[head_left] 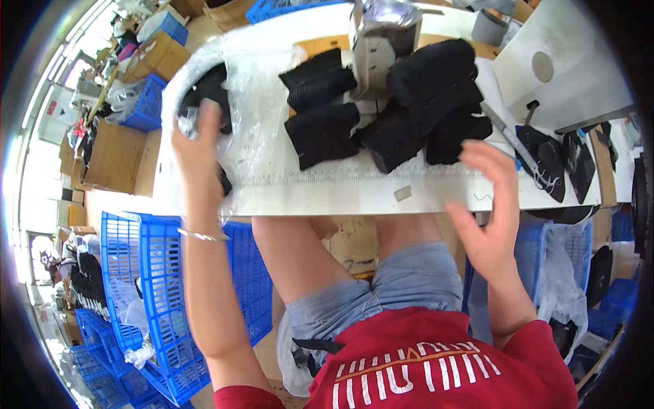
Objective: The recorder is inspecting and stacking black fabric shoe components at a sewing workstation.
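Observation:
My left hand (195, 153) is over the left end of the white table (320, 198), at a clear plastic bag (255, 102) with black fabric pieces (212, 88) inside. Motion smears its fingers, so I cannot make out whether they hold anything. My right hand (492, 221) hovers at the table's front edge, palm inward, fingers apart and nothing in them. Just beyond its fingertips lies a heap of folded black fabric pieces (415, 102). Two smaller stacks, an upper black stack (317, 80) and a lower black stack (321, 135), lie left of the heap.
A shiny metal machine part (385, 44) rises at the table's back middle. Scissors (507, 129) and more black pieces (545, 160) lie at the right, beside a white machine body (569, 61). Blue plastic crates (163, 307) stand below left; cardboard boxes (116, 153) are behind.

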